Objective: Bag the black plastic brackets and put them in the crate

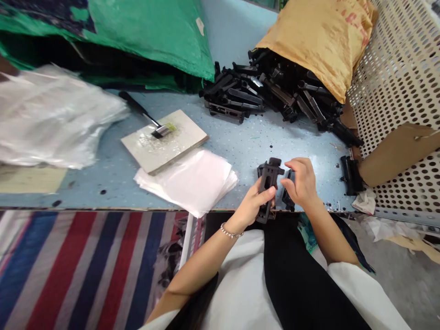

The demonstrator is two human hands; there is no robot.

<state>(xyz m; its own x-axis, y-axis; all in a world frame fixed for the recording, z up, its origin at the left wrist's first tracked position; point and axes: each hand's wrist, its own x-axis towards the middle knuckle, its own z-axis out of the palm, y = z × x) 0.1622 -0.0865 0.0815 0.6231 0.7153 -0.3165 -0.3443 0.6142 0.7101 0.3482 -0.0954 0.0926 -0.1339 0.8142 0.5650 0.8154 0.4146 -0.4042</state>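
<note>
My left hand (256, 201) is wrapped around a black plastic bracket-like part (270, 183), held upright over the table's front edge. The part has a long slot and a wider block at its top. Just to its right is my right hand (303, 183), thumb and forefinger apart, with nothing seen between their tips. A second black part (288, 195) lies on the table by the right thumb, partly hidden by that hand. The held part and the right fingertips have a small gap between them.
Many similar black parts (237, 94) spill from a yellow sack (319, 36). A green sack (147, 36) lies at back left. A brush (140, 110) rests on a pale board (137, 144), beside thin white sheets (192, 178) and plastic bags (55, 114). A perforated panel (398, 68) borders the right.
</note>
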